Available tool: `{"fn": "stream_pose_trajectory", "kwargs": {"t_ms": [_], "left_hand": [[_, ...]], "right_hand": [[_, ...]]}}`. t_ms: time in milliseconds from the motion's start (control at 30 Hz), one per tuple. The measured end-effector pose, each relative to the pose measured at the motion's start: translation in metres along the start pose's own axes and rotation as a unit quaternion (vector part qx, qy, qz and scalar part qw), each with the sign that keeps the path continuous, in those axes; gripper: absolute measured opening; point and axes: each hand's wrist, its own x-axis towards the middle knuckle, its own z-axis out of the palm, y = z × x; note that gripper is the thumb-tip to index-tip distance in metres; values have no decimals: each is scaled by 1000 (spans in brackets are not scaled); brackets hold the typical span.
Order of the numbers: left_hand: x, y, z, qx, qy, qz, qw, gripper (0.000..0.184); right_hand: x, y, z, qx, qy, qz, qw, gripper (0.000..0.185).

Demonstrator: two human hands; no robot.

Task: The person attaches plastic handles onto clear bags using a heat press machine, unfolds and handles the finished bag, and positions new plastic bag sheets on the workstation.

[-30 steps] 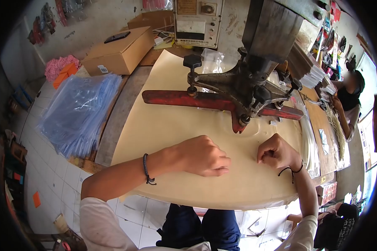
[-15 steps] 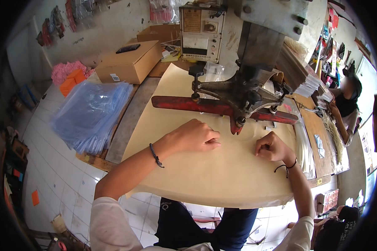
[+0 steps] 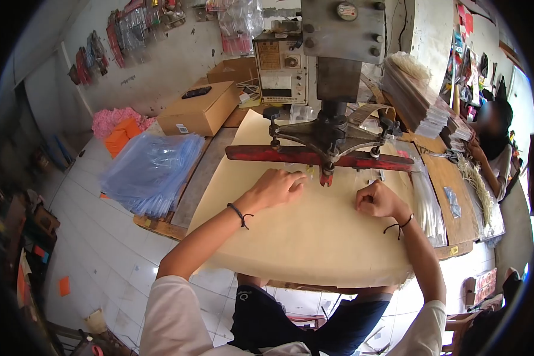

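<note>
My left hand, a dark cord bracelet at its wrist, rests with curled fingers on a large tan sheet covering the worktable. My right hand is closed too, knuckles up, on the right part of that sheet. Whatever the fingers of either hand may pinch is hidden or too clear to make out. Just beyond both hands stretches the red bar of a press, carried by a dark metal bracket. Small clear plastic bits show near the bar.
Blue-tinted plastic sheets are stacked at the left, before a cardboard box with a phone on top. A control box stands behind. On the right are stacked clear plastic pieces, pale strands and a seated person.
The camera view has tilted up and shifted, showing more of the press and wall. Both hands stay closed on the tan sheet, with the left hand's fingers slightly rearranged near the bar.
</note>
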Motion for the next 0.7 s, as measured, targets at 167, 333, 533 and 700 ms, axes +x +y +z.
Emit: {"fn": "stream_pose_trajectory", "kwargs": {"t_ms": [167,333,533,700], "left_hand": [[3,9,-3,65,-58,-25,996,45],[7,14,0,123,-75,-42,989,54],[12,18,8,153,-66,-62,984,57],[14,15,11,138,-71,-65,986,57]], "right_hand": [[-2,7,-2,-59,79,11,995,10],[-4,9,-4,-112,95,5,989,10],[-3,8,-10,-155,142,-38,977,11],[-3,16,-12,-214,173,-64,959,10]]}}
